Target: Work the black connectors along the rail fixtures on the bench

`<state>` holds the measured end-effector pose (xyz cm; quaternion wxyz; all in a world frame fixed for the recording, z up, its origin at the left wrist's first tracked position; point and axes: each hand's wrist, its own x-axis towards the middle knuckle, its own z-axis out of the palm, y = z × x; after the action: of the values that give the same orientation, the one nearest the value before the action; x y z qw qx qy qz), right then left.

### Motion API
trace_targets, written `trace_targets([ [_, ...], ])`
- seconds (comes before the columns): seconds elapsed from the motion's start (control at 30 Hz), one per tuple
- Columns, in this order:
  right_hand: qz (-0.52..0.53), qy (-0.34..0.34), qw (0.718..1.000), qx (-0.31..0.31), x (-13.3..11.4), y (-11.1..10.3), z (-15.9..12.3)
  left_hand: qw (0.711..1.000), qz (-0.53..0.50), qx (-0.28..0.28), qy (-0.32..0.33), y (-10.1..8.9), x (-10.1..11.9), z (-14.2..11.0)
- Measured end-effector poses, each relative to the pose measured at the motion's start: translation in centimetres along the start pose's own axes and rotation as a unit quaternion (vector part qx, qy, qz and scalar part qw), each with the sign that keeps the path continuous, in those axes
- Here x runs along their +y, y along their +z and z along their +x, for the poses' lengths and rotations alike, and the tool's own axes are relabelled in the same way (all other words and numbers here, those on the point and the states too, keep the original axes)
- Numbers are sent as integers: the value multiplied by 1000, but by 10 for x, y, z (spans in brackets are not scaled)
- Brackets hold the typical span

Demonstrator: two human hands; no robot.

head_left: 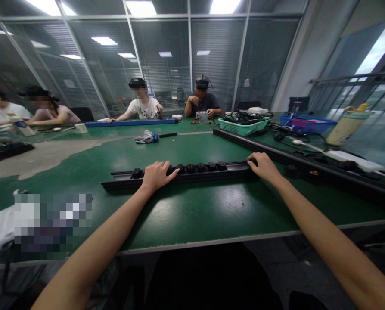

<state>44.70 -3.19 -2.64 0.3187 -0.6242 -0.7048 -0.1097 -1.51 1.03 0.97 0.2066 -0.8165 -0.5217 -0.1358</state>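
A long black channel-shaped rail (195, 174) lies across the green table in front of me, with several small black round pieces (201, 167) in a row along its channel. My left hand (156, 175) is closed over the left half of the rail, its thumb pointing right along the row and its fingertips hidden behind the far side. At the right end, my right hand (262, 165) grips the rail between thumb and curled fingers. A second, longer black rail (296, 161) lies slantwise to the right, beyond my right hand.
Behind the rails stand a green basket (244, 126) of cables and a blue basket (308, 125). A tumbler (349, 125) and white power strip (355, 160) are at right. Gloves (147, 137) lie mid-table. Several people sit across, one by a blue bar (131, 123).
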Motion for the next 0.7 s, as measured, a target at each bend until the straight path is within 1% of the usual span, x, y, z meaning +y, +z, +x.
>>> trace_targets([
  [0.33, -26, 13, 1000, -5, 8, -1, 0, 1000, 8, -3, 4, 0, 0, 0],
  [0.7, -60, 26, 998, 4, 4, -1, -2, 1000, 3, 4, 5, 1, -1, 0],
])
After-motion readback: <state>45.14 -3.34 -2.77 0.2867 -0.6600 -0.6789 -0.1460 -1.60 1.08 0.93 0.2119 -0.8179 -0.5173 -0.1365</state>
